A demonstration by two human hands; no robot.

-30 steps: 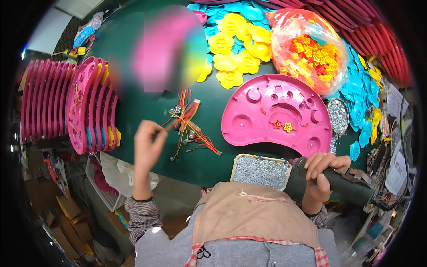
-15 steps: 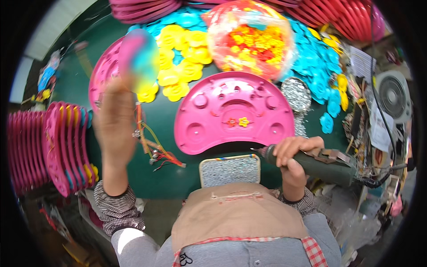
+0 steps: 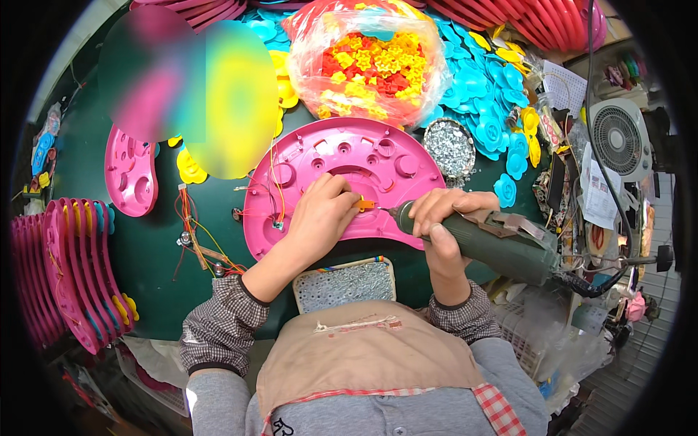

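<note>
A pink kidney-shaped plastic shell [image 3: 378,156] lies on the green table, with thin coloured wires [image 3: 275,192] running across its left half. My left hand [image 3: 320,218] rests on the shell's near edge, its fingertips pinching a small orange-yellow part [image 3: 363,206]. My right hand [image 3: 440,218] grips a dark green electric screwdriver [image 3: 494,243]; its tip points left at that small part. A cable runs off from the tool's rear to the right.
A tray of screws [image 3: 347,283] sits just in front of my apron. A round dish of screws [image 3: 449,147], a bag of orange and yellow flowers [image 3: 367,65], blue flower pieces [image 3: 487,109], stacked pink shells [image 3: 69,269], loose wiring [image 3: 196,240] and a small fan [image 3: 618,138] surround the work.
My left hand came down from the raised position at the left onto the pink shell, bringing wires with it. The screwdriver tip moved up to the small part.
</note>
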